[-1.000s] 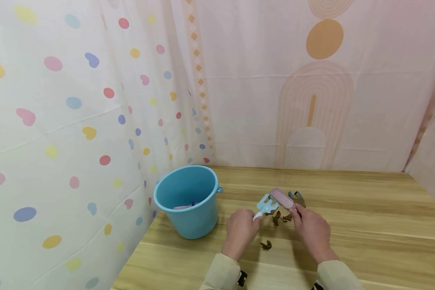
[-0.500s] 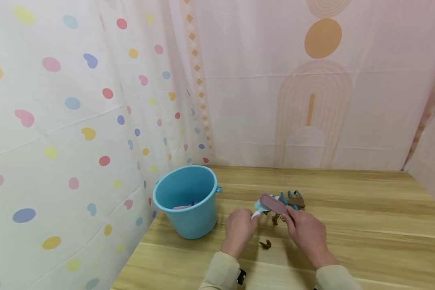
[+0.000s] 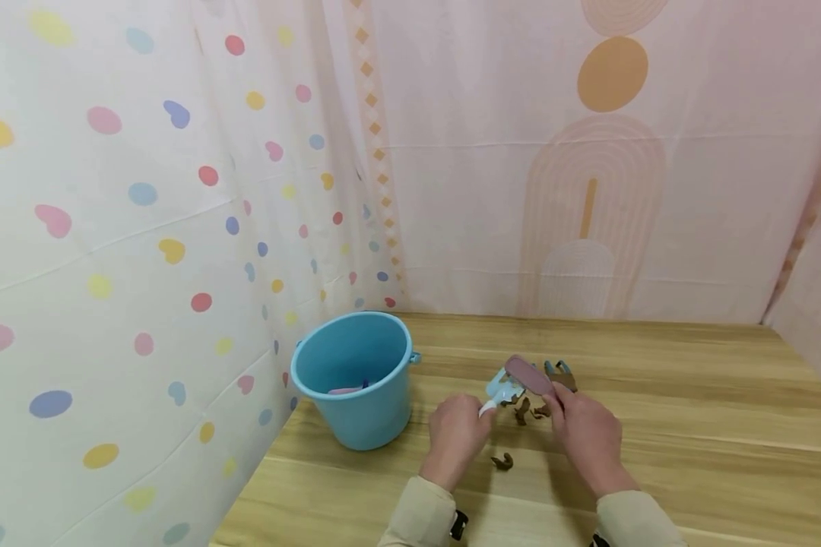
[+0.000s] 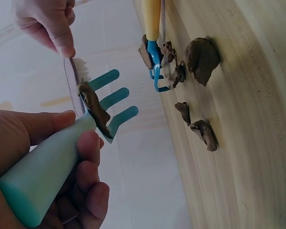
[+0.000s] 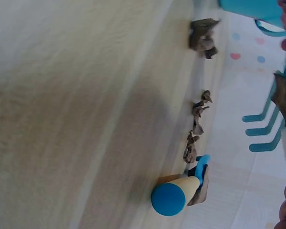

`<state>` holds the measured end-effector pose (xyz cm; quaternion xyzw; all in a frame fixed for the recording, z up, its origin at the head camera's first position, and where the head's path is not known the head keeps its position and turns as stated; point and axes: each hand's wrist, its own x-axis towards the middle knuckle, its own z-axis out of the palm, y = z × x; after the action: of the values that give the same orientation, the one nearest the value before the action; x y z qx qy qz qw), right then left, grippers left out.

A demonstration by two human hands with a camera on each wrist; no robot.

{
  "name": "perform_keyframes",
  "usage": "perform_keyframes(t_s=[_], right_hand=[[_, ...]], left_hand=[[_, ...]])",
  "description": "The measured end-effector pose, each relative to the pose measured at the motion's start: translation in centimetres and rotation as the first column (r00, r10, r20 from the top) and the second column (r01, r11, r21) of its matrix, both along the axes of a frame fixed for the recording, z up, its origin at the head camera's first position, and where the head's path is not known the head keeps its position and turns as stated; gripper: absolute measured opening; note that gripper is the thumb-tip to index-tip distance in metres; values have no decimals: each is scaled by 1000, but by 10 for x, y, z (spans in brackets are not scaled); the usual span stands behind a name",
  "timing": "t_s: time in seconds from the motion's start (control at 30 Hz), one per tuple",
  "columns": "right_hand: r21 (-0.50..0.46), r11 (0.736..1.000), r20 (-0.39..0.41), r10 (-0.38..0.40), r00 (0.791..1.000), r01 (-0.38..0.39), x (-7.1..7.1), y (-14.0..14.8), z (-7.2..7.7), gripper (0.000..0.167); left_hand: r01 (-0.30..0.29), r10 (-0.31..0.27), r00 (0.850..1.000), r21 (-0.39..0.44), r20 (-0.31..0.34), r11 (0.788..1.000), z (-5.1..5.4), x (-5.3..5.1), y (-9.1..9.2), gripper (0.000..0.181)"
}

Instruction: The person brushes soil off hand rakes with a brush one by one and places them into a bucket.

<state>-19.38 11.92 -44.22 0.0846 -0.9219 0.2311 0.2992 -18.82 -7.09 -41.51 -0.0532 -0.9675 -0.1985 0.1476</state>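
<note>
My left hand (image 3: 458, 429) grips the white handle of a light blue hand fork (image 4: 50, 167), held above the table. A crumpled brown piece, like a dried leaf (image 4: 93, 102), clings across the base of its prongs. In my right hand (image 3: 588, 437) is a pink brush (image 3: 528, 375) with white bristles (image 4: 81, 69), its head right beside the fork's prongs. On the table below lies a small rake (image 5: 186, 188) with a yellow handle and blue bent tines, brown stuff caught on it. Several brown leaf-like pieces (image 4: 205, 134) lie scattered near it.
A light blue bucket (image 3: 376, 414) stands to the left of my hands, with something pink and purple (image 3: 345, 390) inside. The wood-patterned table (image 3: 711, 425) runs up to curtains (image 3: 465, 228) at the back and left. One brown piece (image 3: 502, 462) lies closer to me.
The brush swung left over the fork, then back to the right and up. Its face turned, so the smooth pink back now shows. The left hand with the fork barely moved.
</note>
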Motion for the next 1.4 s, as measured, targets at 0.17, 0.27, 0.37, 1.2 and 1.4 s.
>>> perform_keyframes(t_s=[0.17,0.27,0.37,1.2,1.4], right_hand=[[-44,998,38,38,999,-36,1,1,2,33],[-2,997,-21,77,997,-77,2,-3,-1,32],[77,993,-107,97,990,-89,2,-5,-6,30],[-21,1000,-38,-17,999,16,-5,5,-6,16],[-58,998,-18,-12,1000,11,-4,5,-7,16]], left_hand=[[-21,21,999,8,38,1000,0,-3,0,44],[-33,32,998,5,54,999,0,-6,-1,45],[-36,36,998,-8,51,999,0,-7,-2,46],[-8,8,1000,0,9,1000,2,2,4,45],[2,-2,1000,8,8,1000,1,3,3,45]])
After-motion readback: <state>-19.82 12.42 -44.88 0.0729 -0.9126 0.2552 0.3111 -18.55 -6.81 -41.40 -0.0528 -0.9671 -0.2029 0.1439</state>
